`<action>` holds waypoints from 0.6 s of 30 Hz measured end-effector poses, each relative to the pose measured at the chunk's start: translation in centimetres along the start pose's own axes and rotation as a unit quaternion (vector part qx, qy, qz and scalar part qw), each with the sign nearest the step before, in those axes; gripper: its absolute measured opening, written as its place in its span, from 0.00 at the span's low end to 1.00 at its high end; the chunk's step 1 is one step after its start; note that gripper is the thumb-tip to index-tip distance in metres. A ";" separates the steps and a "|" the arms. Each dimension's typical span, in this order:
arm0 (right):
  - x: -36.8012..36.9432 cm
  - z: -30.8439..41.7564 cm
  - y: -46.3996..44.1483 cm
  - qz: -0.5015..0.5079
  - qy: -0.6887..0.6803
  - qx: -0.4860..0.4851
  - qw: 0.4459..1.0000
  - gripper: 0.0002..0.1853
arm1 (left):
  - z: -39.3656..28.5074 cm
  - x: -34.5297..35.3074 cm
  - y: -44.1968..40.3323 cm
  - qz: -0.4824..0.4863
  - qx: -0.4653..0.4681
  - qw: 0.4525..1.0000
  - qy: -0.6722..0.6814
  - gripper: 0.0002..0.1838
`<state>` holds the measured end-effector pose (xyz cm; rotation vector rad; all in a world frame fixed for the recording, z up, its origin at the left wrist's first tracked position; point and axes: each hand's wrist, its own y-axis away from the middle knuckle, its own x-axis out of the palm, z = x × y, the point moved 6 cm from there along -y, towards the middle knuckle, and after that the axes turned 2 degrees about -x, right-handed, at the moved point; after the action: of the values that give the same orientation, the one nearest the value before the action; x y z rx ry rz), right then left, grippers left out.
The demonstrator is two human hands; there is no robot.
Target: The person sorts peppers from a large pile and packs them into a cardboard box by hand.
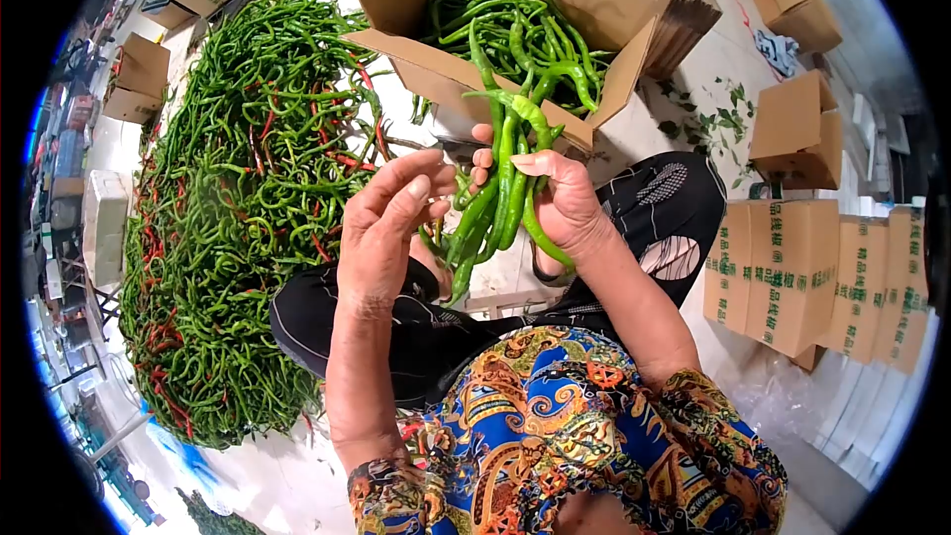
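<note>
In front of my lap, my right hand is wrapped round a bunch of long green chili peppers. The thumb lies across the near side and fingertips show at the far left of the bunch. Some peppers point up toward the box and others hang down. Just left of them is my left hand, its fingers loosely bent and apart, with no pepper plainly in its grip. Beyond the bunch stands an open cardboard box with more green chili peppers inside.
A large heap of green and red chilies covers the floor at left. Stacked printed cartons stand at right, below an open box. Flattened cardboard leans behind the filled box. Loose leaves are scattered on the floor.
</note>
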<state>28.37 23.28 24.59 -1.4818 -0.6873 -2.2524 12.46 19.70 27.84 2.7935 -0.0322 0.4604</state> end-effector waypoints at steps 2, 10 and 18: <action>-0.5 0.1 -0.1 0.003 -0.003 -0.007 1.000 0.26 | 0.4 0.1 -0.1 -0.002 -0.002 1.000 -0.031 0.18; -0.1 0.5 0.2 0.077 -0.087 -0.009 0.993 0.29 | 0.7 0.6 -0.1 -0.022 0.030 0.996 -0.082 0.16; 2.2 3.4 0.1 0.143 -0.122 -0.001 0.982 0.35 | 0.4 -0.5 0.0 -0.070 0.065 0.994 -0.058 0.16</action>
<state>30.09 25.04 27.79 -1.7530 -0.5008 -1.8772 12.16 19.57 27.29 2.9218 0.1733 0.2752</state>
